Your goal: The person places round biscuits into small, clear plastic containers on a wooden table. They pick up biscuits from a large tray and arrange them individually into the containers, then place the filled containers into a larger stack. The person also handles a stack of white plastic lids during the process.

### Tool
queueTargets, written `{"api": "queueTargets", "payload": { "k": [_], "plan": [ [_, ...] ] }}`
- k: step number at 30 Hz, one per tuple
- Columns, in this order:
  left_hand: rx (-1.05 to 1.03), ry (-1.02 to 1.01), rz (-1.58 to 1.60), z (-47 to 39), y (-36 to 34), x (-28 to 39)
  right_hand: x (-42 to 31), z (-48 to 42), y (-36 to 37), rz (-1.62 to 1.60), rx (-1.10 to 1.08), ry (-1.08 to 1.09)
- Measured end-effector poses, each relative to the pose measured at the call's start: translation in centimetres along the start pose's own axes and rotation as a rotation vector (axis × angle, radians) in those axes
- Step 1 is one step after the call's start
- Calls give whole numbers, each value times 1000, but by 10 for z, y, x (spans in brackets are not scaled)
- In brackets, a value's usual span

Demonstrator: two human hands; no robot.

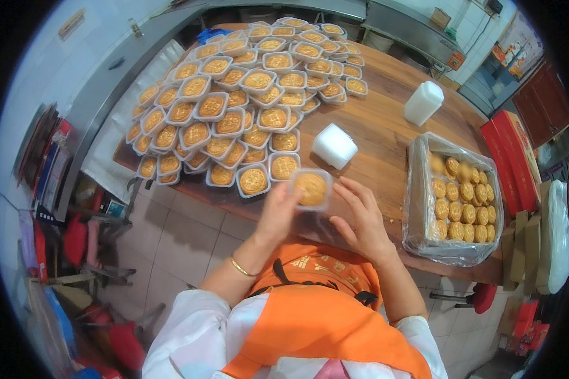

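Between my hands is a clear plastic tray with a round golden mooncake [311, 189] in it. My left hand [280, 208] grips the tray by its left side, the thumb over its edge. My right hand [360, 213] is just right of the tray, fingers apart and holding nothing. Beyond them, a nested stack of empty plastic trays [334, 146] lies on its side on the wooden table [374, 113]. To the left rises a big pile of mooncakes in trays [229, 121]. On the right, a plastic-lined box [416, 189] holds rows of unpacked mooncakes [455, 208].
A second stack of white trays [423, 103] stands farther back on the table. Red boxes [509, 161] and cardboard pieces [521, 251] are beyond the lined box. Red stools [125, 346] are on the tiled floor at left. A metal counter [95, 113] runs along the left wall.
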State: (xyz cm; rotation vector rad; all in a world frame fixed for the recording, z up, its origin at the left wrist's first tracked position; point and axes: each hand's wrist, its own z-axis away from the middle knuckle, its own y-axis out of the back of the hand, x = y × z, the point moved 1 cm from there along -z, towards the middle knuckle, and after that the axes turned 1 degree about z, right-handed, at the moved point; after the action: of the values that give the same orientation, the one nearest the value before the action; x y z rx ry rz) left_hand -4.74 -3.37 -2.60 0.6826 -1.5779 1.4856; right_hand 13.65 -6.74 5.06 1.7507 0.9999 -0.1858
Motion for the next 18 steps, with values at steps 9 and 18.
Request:
{"api": "queueTargets", "payload": {
  "k": [9,18],
  "plan": [
    [547,-128,-747,-17,101,27,6,7,-6,-8,-81,37],
    [646,-185,-838,-16,80,32,17,23,-3,-5,-63,-27]
  ]
}}
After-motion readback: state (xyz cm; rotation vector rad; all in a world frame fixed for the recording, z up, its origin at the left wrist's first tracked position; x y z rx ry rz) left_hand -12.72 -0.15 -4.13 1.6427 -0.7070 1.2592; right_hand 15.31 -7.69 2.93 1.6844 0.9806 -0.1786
